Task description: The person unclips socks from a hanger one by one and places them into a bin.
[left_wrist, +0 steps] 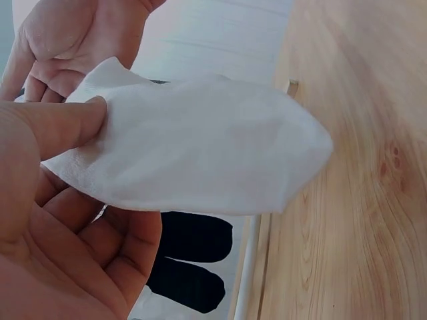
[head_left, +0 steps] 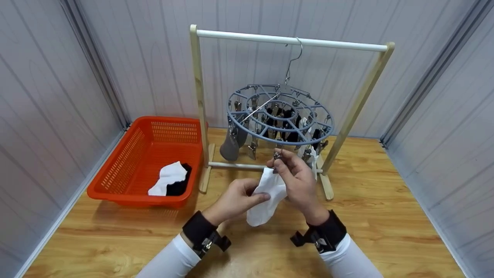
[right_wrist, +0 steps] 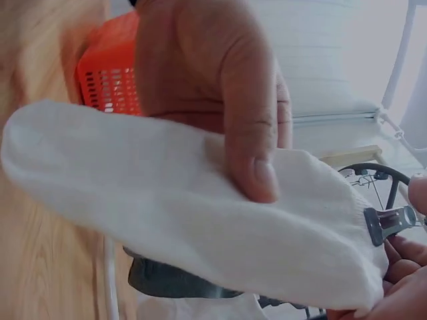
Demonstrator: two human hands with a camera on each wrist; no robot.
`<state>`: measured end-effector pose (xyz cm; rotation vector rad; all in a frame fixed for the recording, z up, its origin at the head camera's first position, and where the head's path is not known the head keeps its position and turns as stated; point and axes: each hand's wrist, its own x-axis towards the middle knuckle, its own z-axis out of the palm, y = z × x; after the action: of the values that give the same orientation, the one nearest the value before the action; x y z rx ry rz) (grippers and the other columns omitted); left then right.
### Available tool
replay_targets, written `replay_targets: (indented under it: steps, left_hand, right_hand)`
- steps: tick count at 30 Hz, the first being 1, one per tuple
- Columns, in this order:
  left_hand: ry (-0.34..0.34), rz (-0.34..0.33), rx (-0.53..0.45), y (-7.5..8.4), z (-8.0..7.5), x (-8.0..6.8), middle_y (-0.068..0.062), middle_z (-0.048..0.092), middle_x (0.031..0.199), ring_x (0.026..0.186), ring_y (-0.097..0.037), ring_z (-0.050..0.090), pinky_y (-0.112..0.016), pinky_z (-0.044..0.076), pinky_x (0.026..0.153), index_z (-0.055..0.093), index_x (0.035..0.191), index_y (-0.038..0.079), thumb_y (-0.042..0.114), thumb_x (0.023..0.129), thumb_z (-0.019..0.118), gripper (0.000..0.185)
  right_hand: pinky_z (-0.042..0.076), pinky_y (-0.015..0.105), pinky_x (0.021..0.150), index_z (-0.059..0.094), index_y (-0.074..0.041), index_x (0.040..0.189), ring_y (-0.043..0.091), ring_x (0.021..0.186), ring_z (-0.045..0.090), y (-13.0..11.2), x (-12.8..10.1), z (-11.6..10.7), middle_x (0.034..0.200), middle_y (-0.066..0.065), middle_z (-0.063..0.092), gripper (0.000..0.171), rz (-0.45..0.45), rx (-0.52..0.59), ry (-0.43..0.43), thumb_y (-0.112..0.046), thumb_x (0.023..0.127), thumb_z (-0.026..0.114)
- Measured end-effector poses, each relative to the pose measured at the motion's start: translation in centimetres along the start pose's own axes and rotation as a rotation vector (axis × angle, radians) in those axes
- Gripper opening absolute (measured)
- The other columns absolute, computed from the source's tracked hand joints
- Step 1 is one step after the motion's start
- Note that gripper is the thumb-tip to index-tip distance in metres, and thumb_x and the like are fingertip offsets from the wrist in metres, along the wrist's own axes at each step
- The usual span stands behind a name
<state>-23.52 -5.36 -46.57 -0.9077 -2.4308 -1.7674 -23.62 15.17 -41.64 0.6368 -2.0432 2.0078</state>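
Pinching the white sock (head_left: 265, 210) midway in your left hand (head_left: 241, 199), you have its toe slanting down toward you, its cuff meeting the clip (right_wrist: 385, 224) that your nearer right hand (head_left: 300, 185) pinches.

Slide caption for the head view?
Left hand holds a white sock; right hand grips its metal clip under the round hanger.

the white sock (left_wrist: 207, 147) was matt, finely knitted cloth. the clip (right_wrist: 376, 228) looked like smooth, shiny metal, as did the thin hook (head_left: 301, 49); the round hanger (head_left: 285, 143) looked like smooth, dull plastic. the basket (head_left: 135, 199) was glossy plastic, the rack posts (head_left: 198, 88) pale matt wood, the rail (head_left: 251, 36) smooth with a slight sheen, the desk (head_left: 366, 224) glossy and wood-grained.
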Motion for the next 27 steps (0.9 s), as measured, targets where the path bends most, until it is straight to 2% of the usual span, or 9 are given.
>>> replay_targets:
  steps: [3, 8, 11, 18, 27]
  left_hand:
    - [0.007, 0.008, 0.005, -0.06, -0.01, 0.04, -0.003, 0.076, 0.091, 0.078, -0.008, 0.064, -0.025, 0.052, 0.067, 0.082, 0.107, 0.002, 0.018, 0.102, 0.084, 0.017]
    - [0.023, 0.008, 0.007, 0.02, -0.10, -0.01, -0.002, 0.074, 0.089, 0.076, -0.008, 0.063, -0.024, 0.051, 0.066, 0.082, 0.105, 0.002, 0.017, 0.101, 0.085, 0.016]
    - [0.027, 0.002, 0.008, 0.14, -0.20, 0.00, -0.001, 0.072, 0.087, 0.076, -0.009, 0.062, -0.024, 0.050, 0.066, 0.082, 0.104, 0.002, 0.017, 0.101, 0.085, 0.016]
    - [0.022, -0.011, 0.017, 0.30, -0.53, 0.02, -0.001, 0.071, 0.088, 0.077, -0.010, 0.062, -0.025, 0.050, 0.067, 0.081, 0.104, 0.002, 0.017, 0.102, 0.084, 0.016]
    - [0.025, -0.008, 0.041, 0.42, -0.79, -0.06, 0.006, 0.061, 0.081, 0.073, -0.009, 0.058, -0.024, 0.046, 0.064, 0.077, 0.095, 0.003, 0.019, 0.103, 0.083, 0.019]
  right_hand:
    - [0.058, 0.033, 0.099, 0.060, 0.009, 0.147, 0.025, 0.110, 0.072, -0.09, 0.07, -0.12, 0.114, 0.020, 0.074, 0.035, 0.023, 0.030, 0.024, -0.006, 0.115, 0.059]
    - [0.057, 0.031, 0.096, 0.063, 0.007, 0.146, 0.022, 0.107, 0.071, -0.34, 0.12, -0.26, 0.112, 0.020, 0.074, 0.035, 0.049, 0.014, 0.043, -0.009, 0.116, 0.059]
    - [0.058, 0.031, 0.095, 0.065, 0.007, 0.144, 0.024, 0.108, 0.070, -0.34, 0.12, -0.34, 0.112, 0.019, 0.074, 0.034, 0.058, -0.002, 0.052, -0.011, 0.116, 0.059]
    - [0.060, 0.034, 0.094, 0.071, 0.000, 0.134, 0.030, 0.111, 0.071, -0.42, -0.02, -0.51, 0.117, 0.028, 0.072, 0.025, 0.055, -0.001, 0.074, -0.012, 0.114, 0.063]
    - [0.061, 0.032, 0.089, 0.077, 0.001, 0.129, 0.035, 0.110, 0.074, -0.56, -0.10, -0.68, 0.112, 0.013, 0.079, 0.024, 0.019, -0.048, 0.127, -0.013, 0.112, 0.069]
